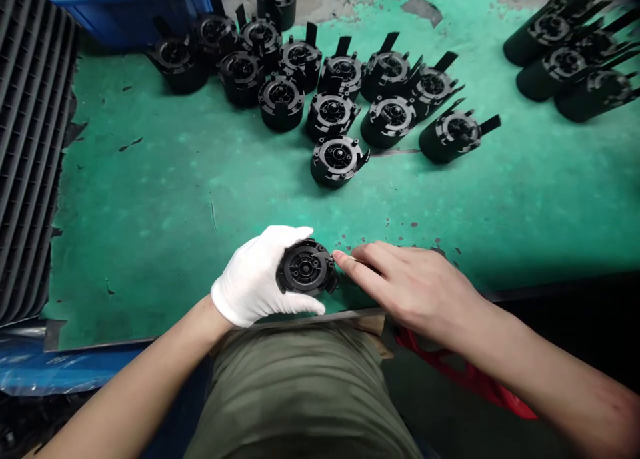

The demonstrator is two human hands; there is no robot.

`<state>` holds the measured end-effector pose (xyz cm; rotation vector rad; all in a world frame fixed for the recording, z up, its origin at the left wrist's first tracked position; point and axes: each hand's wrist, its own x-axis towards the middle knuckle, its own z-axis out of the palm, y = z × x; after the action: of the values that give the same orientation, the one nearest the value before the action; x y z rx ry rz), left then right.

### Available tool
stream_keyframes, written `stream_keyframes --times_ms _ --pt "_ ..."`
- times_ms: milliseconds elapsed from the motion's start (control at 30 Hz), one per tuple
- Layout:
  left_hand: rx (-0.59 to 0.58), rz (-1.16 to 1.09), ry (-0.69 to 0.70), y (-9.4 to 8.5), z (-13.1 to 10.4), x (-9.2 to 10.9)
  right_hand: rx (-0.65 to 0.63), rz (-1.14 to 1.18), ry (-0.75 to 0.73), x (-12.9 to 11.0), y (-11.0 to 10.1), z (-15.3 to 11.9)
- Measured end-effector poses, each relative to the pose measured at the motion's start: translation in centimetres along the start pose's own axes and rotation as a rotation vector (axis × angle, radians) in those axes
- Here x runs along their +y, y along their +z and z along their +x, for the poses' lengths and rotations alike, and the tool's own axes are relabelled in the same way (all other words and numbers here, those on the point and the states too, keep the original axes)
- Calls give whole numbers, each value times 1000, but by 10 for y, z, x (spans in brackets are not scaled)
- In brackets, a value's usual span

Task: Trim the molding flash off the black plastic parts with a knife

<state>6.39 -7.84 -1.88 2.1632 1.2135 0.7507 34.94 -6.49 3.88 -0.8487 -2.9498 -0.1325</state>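
My left hand (260, 272), in a white glove, is wrapped round a round black plastic part (306, 267) near the table's front edge. The part's ribbed circular face is turned up. My bare right hand (395, 272) pinches a thin metal blade (323, 254), whose tip lies over the upper right of that face. Most of the blade's handle is hidden under the fingers. Beyond my hands, a single black cylindrical part (337, 158) stands on the green table, its inner rings showing.
Several similar black cylinders (390, 116) stand in a group across the back, and more (565, 62) at the far right. A blue bin (135, 16) is at the back left, beside a black ribbed rack (33, 132). Something red (465, 376) is below the table (150, 199).
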Motion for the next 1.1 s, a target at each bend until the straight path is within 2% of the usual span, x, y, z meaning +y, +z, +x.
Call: stream_keyframes --times_ms 467,667,767,867,967,1100 --pt "31 24 65 0 2 1 64 -15 -179 16 -2 9" --pt "27 29 69 1 2 1 -25 27 -225 31 -5 13" --pt "5 25 78 0 2 -1 0 111 -163 38 0 7" --pt "-77 -5 134 -5 3 -4 73 200 -31 36 6 -4" --pt "-135 -51 138 -10 5 -5 110 298 113 22 9 -18" --pt "-92 -95 108 -9 4 -3 136 418 256 -6 9 -32"
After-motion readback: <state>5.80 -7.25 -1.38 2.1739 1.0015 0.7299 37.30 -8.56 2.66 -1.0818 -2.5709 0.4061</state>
